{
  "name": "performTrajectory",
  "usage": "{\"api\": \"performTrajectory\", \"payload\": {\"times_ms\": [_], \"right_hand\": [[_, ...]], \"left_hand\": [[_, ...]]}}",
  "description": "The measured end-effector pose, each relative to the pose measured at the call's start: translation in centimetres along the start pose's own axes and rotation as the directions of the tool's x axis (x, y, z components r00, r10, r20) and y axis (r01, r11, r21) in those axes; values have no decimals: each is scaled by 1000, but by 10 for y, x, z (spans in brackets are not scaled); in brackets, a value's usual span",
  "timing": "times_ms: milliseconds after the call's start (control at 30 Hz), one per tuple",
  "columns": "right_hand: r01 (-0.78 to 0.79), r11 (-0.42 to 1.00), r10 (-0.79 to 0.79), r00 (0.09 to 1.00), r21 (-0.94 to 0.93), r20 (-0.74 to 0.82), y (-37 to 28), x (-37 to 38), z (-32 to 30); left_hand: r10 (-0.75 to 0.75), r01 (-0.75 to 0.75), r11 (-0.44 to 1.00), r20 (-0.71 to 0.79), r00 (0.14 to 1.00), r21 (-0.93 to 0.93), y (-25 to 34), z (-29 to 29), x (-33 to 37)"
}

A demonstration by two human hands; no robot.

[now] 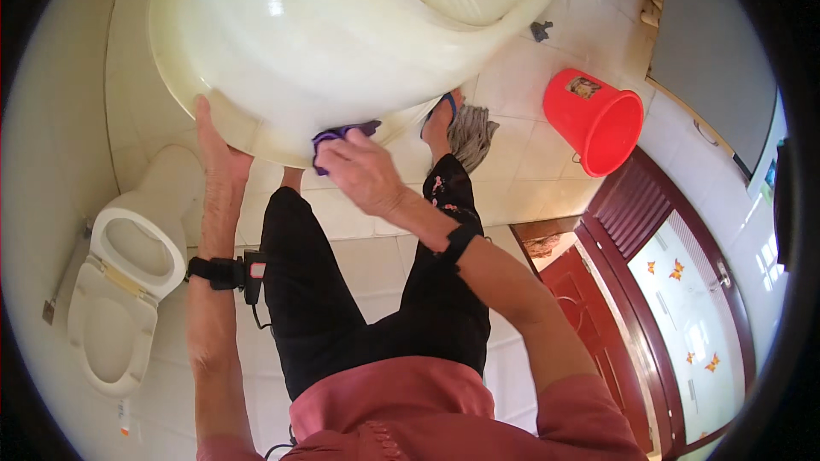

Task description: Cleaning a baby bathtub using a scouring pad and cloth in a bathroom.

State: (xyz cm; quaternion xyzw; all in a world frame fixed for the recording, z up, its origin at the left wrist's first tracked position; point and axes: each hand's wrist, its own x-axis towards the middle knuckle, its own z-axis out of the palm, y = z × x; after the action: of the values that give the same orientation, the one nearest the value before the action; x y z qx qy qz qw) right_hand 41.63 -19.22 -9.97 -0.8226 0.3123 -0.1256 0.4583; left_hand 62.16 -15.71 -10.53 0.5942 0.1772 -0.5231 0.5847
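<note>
A large cream plastic tub (299,51) is tipped up in front of me, its smooth outer side toward me and its wide rim low. My left hand (218,143) grips that rim at the left, with the thumb on the near side and the fingers mostly hidden behind it. In my right hand (363,172) is a bunched purple cloth (329,138), pressed against the tub near its lower edge. The fingers are curled over the cloth.
A white toilet (145,247) with its lid raised stands at the left. To the right are a red bucket (598,123), a grey mop head (472,138), a small dark item (541,31) on the tiles, and a grey-topped cabinet (713,59). A dark red door frame (632,316) is at lower right.
</note>
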Motion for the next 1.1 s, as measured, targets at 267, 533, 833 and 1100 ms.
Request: {"api": "performTrajectory", "payload": {"times_ms": [267, 533, 833, 1100], "right_hand": [[-719, 669, 740, 619, 188, -263, 97, -54, -45], [-287, -182, 873, 394, 940, 289, 72, -19, -29], [-409, -17, 927, 335, 912, 167, 17, 29, -38], [-321, 946, 322, 947, -46, 17, -34, 46, -40]], "left_hand": [[-58, 58, 998, 20, 998, -15, 24, 3, 14], [-73, 70, 997, -69, 995, -40, 23, 7, 8], [56, -39, 920, 32, 998, -390, -29, 36, -22], [-5, -47, 918, -131, 991, -393, -39, 41, -18]]}}
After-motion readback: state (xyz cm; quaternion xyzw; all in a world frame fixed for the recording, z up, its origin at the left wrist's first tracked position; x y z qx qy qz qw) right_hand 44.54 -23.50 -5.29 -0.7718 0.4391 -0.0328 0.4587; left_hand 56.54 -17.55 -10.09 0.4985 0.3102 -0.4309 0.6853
